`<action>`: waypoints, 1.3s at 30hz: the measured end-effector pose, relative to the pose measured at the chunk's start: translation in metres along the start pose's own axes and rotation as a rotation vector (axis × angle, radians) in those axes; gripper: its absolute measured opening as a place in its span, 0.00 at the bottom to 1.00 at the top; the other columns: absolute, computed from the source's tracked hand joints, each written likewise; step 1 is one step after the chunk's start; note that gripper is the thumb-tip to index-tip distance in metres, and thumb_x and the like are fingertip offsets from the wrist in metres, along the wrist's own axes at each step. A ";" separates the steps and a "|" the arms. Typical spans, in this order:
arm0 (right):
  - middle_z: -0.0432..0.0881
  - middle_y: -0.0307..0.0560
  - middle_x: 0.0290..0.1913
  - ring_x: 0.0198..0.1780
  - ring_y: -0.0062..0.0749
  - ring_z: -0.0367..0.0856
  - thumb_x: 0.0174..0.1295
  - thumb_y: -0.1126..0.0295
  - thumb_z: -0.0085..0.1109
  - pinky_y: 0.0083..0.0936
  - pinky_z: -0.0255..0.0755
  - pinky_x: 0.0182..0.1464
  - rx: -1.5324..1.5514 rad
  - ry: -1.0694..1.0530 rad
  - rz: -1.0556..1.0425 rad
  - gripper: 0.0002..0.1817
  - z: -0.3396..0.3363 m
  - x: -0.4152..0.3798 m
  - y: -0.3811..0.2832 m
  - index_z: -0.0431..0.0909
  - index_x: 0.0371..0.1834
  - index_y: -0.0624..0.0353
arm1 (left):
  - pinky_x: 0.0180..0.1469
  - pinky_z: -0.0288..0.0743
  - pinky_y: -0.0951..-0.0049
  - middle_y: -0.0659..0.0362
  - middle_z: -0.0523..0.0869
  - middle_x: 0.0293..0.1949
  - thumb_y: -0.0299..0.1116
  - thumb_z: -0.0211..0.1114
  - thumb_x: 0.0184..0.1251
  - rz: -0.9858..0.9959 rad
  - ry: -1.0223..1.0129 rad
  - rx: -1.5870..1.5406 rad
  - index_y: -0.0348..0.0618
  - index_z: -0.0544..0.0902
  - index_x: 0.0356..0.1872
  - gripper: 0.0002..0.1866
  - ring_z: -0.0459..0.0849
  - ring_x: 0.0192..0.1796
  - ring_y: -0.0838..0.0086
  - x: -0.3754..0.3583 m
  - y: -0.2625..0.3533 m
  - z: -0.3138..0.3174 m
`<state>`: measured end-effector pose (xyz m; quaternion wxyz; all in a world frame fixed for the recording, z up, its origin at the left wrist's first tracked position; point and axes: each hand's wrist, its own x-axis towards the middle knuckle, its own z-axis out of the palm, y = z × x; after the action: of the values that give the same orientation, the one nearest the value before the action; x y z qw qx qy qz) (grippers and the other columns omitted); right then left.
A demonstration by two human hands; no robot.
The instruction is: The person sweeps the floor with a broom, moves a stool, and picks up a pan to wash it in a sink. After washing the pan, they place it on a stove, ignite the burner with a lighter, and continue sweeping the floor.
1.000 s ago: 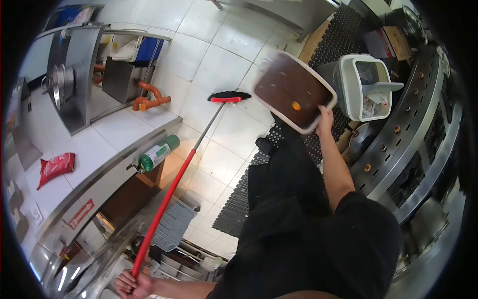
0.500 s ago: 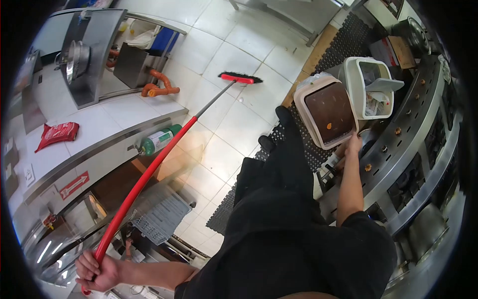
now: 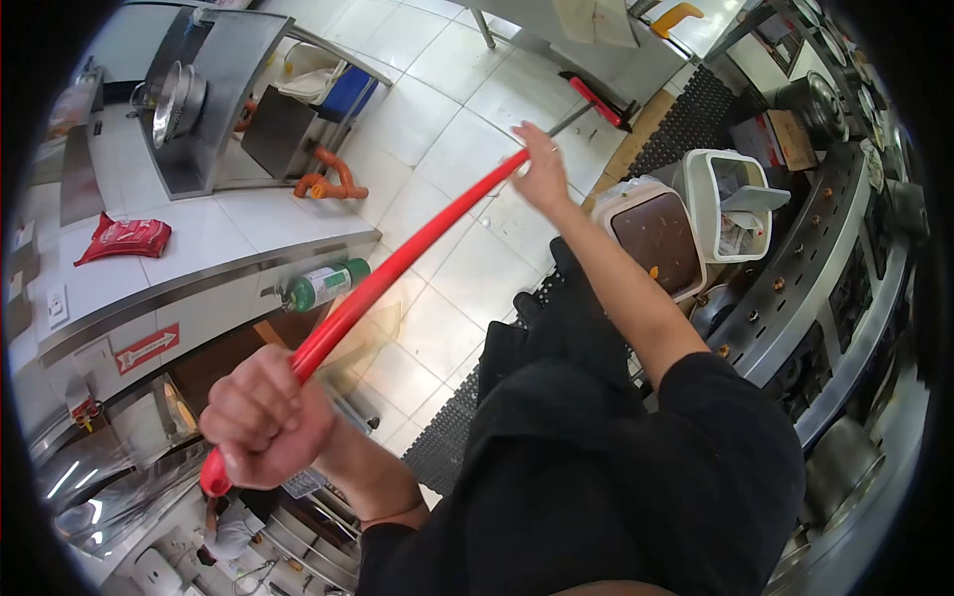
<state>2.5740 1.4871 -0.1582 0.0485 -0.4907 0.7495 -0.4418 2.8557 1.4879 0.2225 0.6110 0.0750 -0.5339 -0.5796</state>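
A broom with a long red handle (image 3: 397,263) runs slantwise from lower left to upper right across the head view. Near its lower end my left hand (image 3: 268,417) is wrapped around the handle in a fist. Farther up, where red meets the grey shaft, my right hand (image 3: 543,174) is closed on it, though some fingers are blurred. The red broom head (image 3: 598,104) with dark bristles rests on the tiled floor by a steel unit. Beside my right forearm stands a bin with a brown lid (image 3: 651,238).
An open white bin (image 3: 706,223) with waste stands by the stove (image 3: 795,288) on the right. The left counter (image 3: 214,233) holds a red packet (image 3: 124,238); a green cylinder (image 3: 328,285) is mounted below. Another person (image 3: 234,528) shows at lower left. Black mats lie on the floor.
My right hand has left the brown-lidded bin and come to the broom handle. My left hand has risen and moved right. The broom head has shifted to the upper right.
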 end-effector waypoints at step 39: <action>0.71 0.37 0.29 0.34 0.24 0.71 0.76 0.62 0.55 0.27 0.68 0.41 1.780 -1.288 0.103 0.12 0.013 0.176 -0.246 0.71 0.34 0.54 | 0.39 0.77 0.62 0.51 0.84 0.30 0.36 0.75 0.61 -0.297 0.465 1.235 0.39 0.81 0.29 0.13 0.83 0.32 0.59 -0.105 -0.234 -0.107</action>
<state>2.6605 1.3109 0.0721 0.7853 -0.3872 0.0167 -0.4828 2.8132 1.4402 -0.0477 0.4690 0.6055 -0.6060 -0.2148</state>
